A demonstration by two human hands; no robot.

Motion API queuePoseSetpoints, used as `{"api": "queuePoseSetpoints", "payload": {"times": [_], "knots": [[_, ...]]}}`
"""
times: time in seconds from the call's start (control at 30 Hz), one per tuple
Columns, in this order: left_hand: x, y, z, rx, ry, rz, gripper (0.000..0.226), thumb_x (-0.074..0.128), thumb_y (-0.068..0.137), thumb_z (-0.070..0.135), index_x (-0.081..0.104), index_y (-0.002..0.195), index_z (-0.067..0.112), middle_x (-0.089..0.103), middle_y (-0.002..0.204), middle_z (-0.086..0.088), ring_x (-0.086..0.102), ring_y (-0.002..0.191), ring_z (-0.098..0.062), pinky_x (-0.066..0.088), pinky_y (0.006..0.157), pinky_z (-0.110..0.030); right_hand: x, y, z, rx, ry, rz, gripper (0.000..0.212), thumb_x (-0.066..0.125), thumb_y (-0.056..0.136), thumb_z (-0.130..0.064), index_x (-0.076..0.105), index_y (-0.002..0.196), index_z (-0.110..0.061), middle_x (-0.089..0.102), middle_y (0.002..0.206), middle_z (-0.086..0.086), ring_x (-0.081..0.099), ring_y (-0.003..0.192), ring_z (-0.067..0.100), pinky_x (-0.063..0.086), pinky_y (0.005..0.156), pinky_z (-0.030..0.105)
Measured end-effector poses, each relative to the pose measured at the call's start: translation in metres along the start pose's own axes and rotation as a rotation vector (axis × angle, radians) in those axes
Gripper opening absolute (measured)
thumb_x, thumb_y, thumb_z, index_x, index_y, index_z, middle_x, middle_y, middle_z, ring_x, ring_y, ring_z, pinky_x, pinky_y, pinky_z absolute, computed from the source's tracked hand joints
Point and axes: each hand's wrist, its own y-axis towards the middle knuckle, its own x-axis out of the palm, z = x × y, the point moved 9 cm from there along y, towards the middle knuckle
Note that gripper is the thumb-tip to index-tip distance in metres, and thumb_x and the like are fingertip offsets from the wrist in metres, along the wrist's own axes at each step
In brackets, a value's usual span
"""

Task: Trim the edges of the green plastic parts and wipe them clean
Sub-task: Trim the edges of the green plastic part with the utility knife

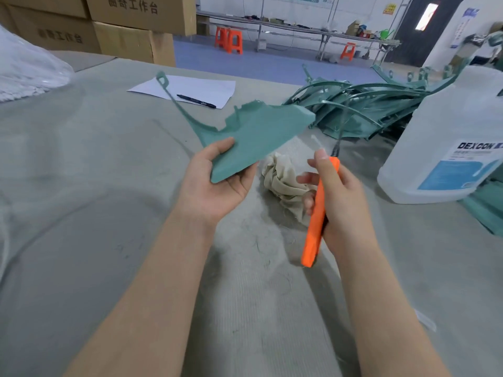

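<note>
The person is holding one green plastic part point(253, 137) up over the middle of the frame, above the grey cloth-covered table point(109, 186). The left hand point(217, 183) is pinching the part's lower corner, thumb on top and fingers underneath. The part's thin curved arm is reaching toward the upper left, ending in a small loop, and its upper edge is looking ragged.

Just right of centre, the right hand point(337, 197) is gripping an orange-handled trimming tool point(317, 221), fingers curled round the handle and thumb lying along it. The dark tip is pointing up and away, too blurred to make out.

A crumpled beige rag point(283, 180) is lying on the table between the hands. A pile of green parts point(362, 104) is sitting in the upper right, beside a big translucent jug point(446, 126) labelled DEXCON. Toward the upper centre, a black marker point(196, 101) is resting on a white sheet of paper point(196, 87), with cardboard boxes point(122, 28) stacked in the upper left.
</note>
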Motion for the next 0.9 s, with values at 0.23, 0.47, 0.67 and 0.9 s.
{"api": "queuePoseSetpoints", "payload": {"times": [0.23,0.47,0.67,0.9], "knots": [[0.03,-0.012,-0.029,-0.179,0.256,-0.334,0.031,0.053,0.08,0.017,0.065,0.106,0.003,0.07,0.105,-0.016,0.069,0.092,-0.035,0.052,0.086,-0.055,0.025,-0.001,0.013,0.152,0.302,-0.2,0.018,0.049,0.097,-0.007,0.052,0.079,-0.008,0.052,0.054,0.0,0.034,0.035,0.008,0.029,0.037,0.019],[0.032,-0.018,-0.04,-0.288,0.324,-0.439,0.032,0.05,0.082,0.022,0.077,0.094,0.009,0.071,0.107,-0.012,0.068,0.095,-0.032,0.05,0.088,-0.055,0.016,0.004,0.014,0.074,0.119,-0.144,0.028,0.045,0.083,0.005,0.05,0.065,-0.014,0.043,0.04,-0.005,0.036,0.034,0.006,0.032,0.038,0.017],[0.025,-0.017,-0.033,-0.28,0.382,-0.324,0.027,0.055,0.077,0.018,0.078,0.09,0.01,0.072,0.103,-0.008,0.071,0.088,-0.026,0.058,0.073,-0.047,-0.007,0.0,-0.001,-0.034,0.173,0.05,0.011,0.054,0.062,-0.01,0.065,0.059,-0.013,0.048,0.04,-0.013,0.038,0.035,0.001,0.033,0.04,0.014],[0.001,-0.003,0.007,0.006,0.112,-0.03,0.02,0.062,0.071,0.006,0.064,0.091,0.008,0.074,0.085,-0.006,0.072,0.071,-0.019,0.058,0.065,-0.027,-0.026,0.005,-0.011,-0.099,-0.082,0.106,0.027,0.058,0.094,-0.043,0.059,0.088,-0.017,0.063,0.063,-0.007,0.047,0.043,0.008,0.042,0.042,0.02]]}}
